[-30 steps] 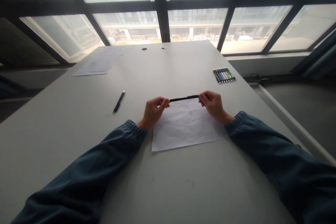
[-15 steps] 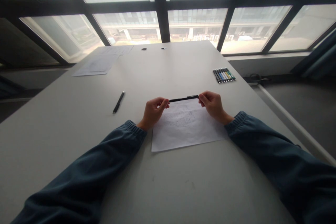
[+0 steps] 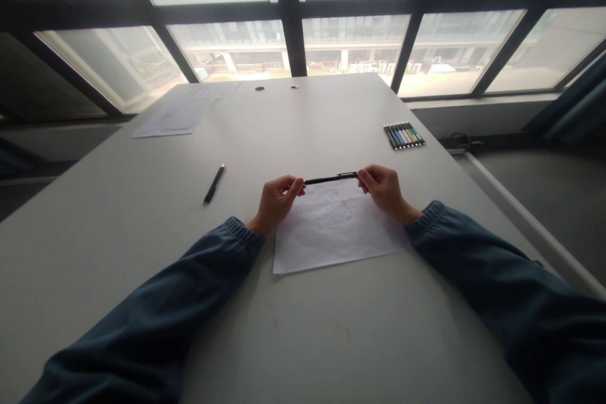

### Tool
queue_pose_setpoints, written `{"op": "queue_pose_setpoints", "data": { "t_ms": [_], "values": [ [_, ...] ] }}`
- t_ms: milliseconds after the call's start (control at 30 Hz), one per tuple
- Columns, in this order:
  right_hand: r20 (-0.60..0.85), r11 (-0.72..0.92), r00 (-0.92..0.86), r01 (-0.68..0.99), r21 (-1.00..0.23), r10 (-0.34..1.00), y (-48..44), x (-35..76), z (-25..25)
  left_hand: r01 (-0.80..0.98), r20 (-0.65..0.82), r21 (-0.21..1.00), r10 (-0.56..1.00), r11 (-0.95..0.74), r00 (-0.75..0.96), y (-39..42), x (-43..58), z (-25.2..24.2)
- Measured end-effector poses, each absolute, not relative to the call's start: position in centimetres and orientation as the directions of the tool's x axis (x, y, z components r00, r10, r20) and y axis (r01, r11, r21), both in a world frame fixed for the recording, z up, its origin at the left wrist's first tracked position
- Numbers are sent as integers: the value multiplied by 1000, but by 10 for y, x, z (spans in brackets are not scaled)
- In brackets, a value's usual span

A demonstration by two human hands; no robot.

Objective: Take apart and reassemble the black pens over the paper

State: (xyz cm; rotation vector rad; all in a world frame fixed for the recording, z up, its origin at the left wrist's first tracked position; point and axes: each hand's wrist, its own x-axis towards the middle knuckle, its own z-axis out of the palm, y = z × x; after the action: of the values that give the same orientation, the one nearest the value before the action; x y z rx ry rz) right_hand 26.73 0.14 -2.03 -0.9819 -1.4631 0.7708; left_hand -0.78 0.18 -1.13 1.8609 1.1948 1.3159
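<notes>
A black pen (image 3: 330, 178) is stretched level between my two hands, just above the far edge of a white sheet of paper (image 3: 331, 252). My left hand (image 3: 279, 199) pinches its left end between thumb and fingers. Its clip end, on the right, is gripped by my right hand (image 3: 382, 189). Faint markings show on the paper, too small to read. To the left of my left hand, a second dark pen (image 3: 214, 184) lies slanted on the white table (image 3: 303, 341).
Several pens with differently coloured barrels lie in a neat row (image 3: 404, 136) near the table's right edge. More paper sheets (image 3: 173, 115) rest at the far left. Two dark round spots sit near the far edge, and large windows (image 3: 355, 44) stand beyond.
</notes>
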Motion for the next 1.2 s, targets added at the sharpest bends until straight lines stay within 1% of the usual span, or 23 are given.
{"op": "queue_pose_setpoints", "data": {
  "t_ms": [400, 1200],
  "values": [
    [445, 440, -6, 166, -882, 895, 1, 267, -20, 338, 428, 830, 895, -443, 123, 4, -9, -15],
    [414, 409, -7, 168, -897, 910, -1, 267, -19, 351, 431, 823, 894, -446, 126, 2, -9, -12]
  ]
}}
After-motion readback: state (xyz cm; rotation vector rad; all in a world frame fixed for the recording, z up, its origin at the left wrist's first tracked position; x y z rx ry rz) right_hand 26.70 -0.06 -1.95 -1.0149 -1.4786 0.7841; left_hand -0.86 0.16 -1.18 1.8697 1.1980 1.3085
